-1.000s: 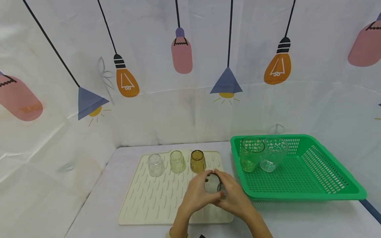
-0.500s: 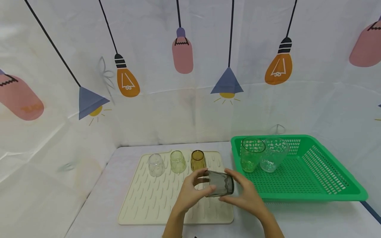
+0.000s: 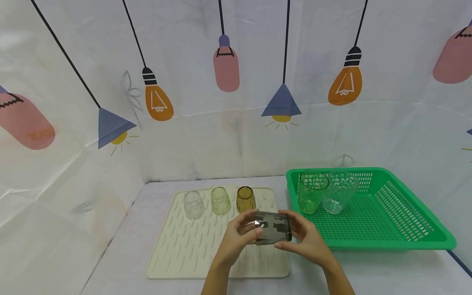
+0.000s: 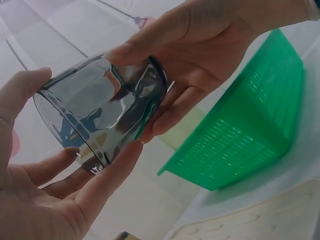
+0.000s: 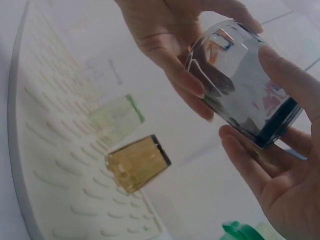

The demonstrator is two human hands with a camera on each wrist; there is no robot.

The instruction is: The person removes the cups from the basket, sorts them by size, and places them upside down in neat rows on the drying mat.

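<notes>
A smoky grey drinking glass [image 3: 273, 227] lies sideways in the air above the front right of a cream drying mat [image 3: 191, 254]. My left hand [image 3: 234, 237] grips its left end, thumb in front and fingers behind. At the other end, my right hand [image 3: 307, 241] pinches it between thumb and fingers. The right wrist view shows a dark band on the grey glass [image 5: 245, 80] by the right hand. Along the mat's back stand a clear glass [image 3: 193, 205], a pale green glass [image 3: 220, 200] and an amber glass [image 3: 245, 200].
A green plastic basket [image 3: 383, 245] stands right of the mat, close to my right hand. Inside its left part are a green glass [image 3: 311, 196] and a tilted clear glass [image 3: 337, 194]. A white patterned sheet [image 3: 206, 143] hangs behind the table.
The grey glass has turned from end-on, largely covered by both hands, to sideways between them. My hands have moved apart to its two ends. The other glasses stay in place.
</notes>
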